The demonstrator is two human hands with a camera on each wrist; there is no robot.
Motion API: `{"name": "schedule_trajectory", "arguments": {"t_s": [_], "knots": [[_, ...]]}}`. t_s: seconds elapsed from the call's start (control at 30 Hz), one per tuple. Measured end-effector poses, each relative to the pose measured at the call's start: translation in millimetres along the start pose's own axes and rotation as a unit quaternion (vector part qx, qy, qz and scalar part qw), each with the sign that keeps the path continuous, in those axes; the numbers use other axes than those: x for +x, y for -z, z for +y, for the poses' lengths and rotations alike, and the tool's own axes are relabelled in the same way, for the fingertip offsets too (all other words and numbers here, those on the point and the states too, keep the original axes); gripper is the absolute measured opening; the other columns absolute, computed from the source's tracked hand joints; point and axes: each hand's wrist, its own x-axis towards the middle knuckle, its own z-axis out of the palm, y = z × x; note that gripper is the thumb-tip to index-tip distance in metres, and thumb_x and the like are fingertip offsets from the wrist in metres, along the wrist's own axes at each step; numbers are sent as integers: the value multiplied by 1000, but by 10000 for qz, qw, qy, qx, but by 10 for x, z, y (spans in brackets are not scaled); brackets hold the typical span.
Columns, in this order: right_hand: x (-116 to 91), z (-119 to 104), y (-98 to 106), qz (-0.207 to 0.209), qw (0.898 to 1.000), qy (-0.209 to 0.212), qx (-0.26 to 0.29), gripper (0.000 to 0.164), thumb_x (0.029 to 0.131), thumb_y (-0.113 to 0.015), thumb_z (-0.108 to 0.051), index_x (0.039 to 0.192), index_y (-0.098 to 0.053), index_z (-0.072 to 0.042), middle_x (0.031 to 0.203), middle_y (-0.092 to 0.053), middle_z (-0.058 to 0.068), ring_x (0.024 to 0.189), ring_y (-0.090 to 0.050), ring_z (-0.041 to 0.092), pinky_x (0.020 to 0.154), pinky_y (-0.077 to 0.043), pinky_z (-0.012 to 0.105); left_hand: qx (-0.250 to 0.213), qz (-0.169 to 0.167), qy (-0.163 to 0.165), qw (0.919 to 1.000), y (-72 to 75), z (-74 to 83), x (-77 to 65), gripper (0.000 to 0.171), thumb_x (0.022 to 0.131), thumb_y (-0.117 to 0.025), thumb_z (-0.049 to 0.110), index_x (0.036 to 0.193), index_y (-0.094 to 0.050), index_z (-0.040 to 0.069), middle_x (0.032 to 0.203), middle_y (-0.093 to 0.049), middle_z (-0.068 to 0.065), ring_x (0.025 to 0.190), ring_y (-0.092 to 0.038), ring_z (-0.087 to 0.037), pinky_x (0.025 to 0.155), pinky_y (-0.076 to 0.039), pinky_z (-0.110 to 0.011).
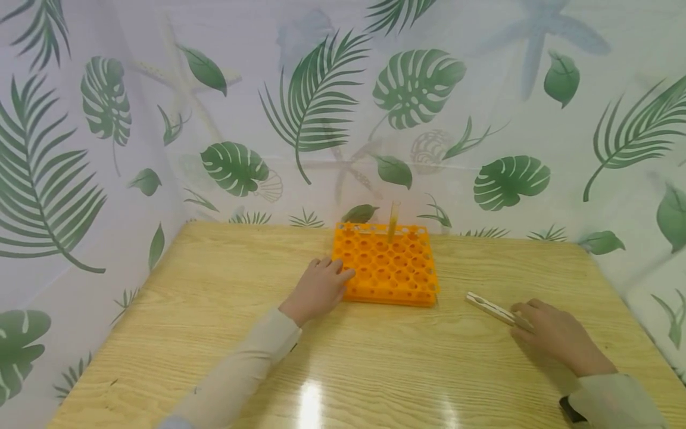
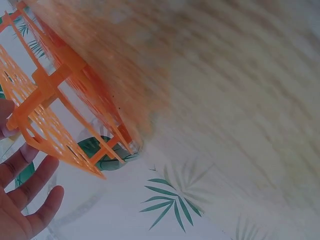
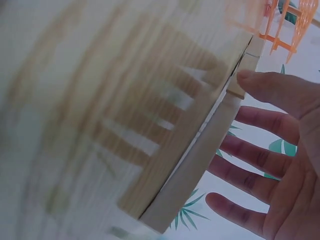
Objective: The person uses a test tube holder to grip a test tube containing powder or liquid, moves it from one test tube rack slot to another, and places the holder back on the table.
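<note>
An orange test tube rack stands towards the back of the wooden table. One test tube with yellowish contents rises from its back row. At the rack's left side my left hand holds its edge; in the left wrist view the thumb and index finger meet a corner of the rack. To the right lies a wooden test tube clamp, its far end pointing at the rack. My right hand pinches the clamp's near part. The right wrist view has the thumb on the clamp and the other fingers beside it.
The wooden table is glossy and reflects light near its front. A leaf-patterned curtain hangs behind the table and along its sides. A dark band sits at the right sleeve's cuff.
</note>
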Motion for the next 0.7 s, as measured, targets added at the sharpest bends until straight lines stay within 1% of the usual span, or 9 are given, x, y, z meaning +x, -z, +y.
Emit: {"name": "schedule_trajectory", "arguments": {"t_s": [0.23, 0.33, 0.5, 0.63, 0.7], "knots": [[48, 0, -19, -207, 9998, -61, 49, 38, 76, -74, -26, 103, -64, -1, 80, -60, 3, 61, -52, 10, 49, -43, 28, -78, 58, 139, 9999, -28, 9, 4, 15, 90, -59, 21, 104, -59, 20, 85, -55, 0, 76, -49, -19, 66, -41, -31], [81, 12, -26, -313, 9994, -87, 74, 37, 77, -73, -26, 103, -64, -1, 78, -58, 1, 60, -49, 9, 49, -42, 28, -88, 0, 191, 9998, -45, 7, 8, 16, 90, -59, 21, 105, -59, 20, 85, -55, 0, 77, -48, -19, 67, -41, -31], [134, 26, -33, -508, 9982, -162, 259, 35, 79, -71, -24, 103, -63, -1, 79, -58, 2, 62, -51, 11, 51, -44, 31, -110, -57, 263, 9996, -62, 14, 10, 16, 90, -58, 21, 105, -59, 20, 85, -53, 0, 77, -46, -17, 67, -40, -30], [167, 5, -32, -534, 9978, -178, 351, 33, 79, -71, -23, 102, -64, -1, 77, -58, 0, 63, -51, 10, 52, -44, 31, -154, 32, 292, 9994, -45, 24, 10, 13, 89, -59, 19, 102, -59, 19, 82, -52, 0, 74, -45, -18, 66, -40, -31], [181, -9, -28, -515, 9979, -185, 358, 32, 79, -71, -23, 101, -64, -2, 76, -58, -1, 63, -50, 9, 53, -44, 30, -155, 8, 326, 9993, -37, 27, 11, 13, 89, -58, 19, 102, -59, 19, 82, -52, 0, 74, -45, -18, 67, -40, -31]]}}
